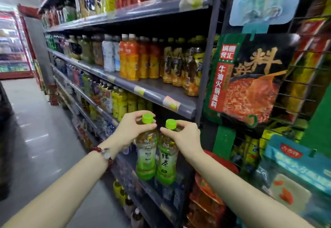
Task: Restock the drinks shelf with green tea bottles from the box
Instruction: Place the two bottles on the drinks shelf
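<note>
Two green tea bottles are pinched at the neck by left hand and right hand, held touching before the shelf; either could slip or clip its edge.

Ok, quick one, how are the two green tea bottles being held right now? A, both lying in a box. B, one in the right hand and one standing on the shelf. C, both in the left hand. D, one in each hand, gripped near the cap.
D: the left hand pinches the neck of the left green tea bottle, and the right hand does the same with the right green tea bottle.
</note>
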{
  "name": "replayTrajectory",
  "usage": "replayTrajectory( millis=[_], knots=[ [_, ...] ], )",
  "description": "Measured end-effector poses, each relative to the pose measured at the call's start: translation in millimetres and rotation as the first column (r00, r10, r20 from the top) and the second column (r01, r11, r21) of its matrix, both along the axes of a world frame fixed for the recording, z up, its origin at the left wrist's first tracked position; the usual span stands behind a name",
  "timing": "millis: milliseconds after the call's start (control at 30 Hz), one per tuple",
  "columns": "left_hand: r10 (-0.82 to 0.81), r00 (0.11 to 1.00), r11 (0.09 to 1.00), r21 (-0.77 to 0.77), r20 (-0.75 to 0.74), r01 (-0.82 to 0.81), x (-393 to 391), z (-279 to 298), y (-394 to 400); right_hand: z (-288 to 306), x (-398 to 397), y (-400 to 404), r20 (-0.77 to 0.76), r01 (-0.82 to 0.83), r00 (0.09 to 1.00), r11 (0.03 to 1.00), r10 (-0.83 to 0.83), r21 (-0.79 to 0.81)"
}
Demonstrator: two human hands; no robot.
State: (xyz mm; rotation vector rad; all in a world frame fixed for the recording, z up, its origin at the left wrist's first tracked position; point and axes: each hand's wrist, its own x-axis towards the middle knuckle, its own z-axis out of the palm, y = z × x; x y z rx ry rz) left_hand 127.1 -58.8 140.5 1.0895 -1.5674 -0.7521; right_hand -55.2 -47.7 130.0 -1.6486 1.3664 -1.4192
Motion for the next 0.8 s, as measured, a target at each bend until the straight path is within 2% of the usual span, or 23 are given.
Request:
replayTrajectory(
  millis=[300, 467, 600, 800],
  knots=[
    [-0.077, 0.996, 0.996, 0.044, -0.043, 0.079, 73.0, -28.6, -94.7, -29.9, 74.8, -81.2, 0.012, 0.036, 0.999, 0.999, -0.037, 0.04],
    [-0.166, 0.986, 0.984, 0.054, -0.024, 0.167, 114.6, -38.9, -154.7, -43.6, 123.3, -120.4, 0.064, 0.151, 0.986, 0.988, -0.152, 0.019],
    [-0.23, 0.973, 0.973, 0.017, 0.017, 0.229, 136.4, -35.9, -192.4, -48.6, 153.2, -143.3, 0.116, 0.226, 0.968, 0.974, -0.225, 0.003],
    [-0.26, 0.963, 0.964, -0.04, 0.077, 0.263, 150.4, -37.3, -238.4, -51.8, 172.1, -176.7, 0.111, 0.279, 0.956, 0.959, -0.273, -0.04]
  ],
)
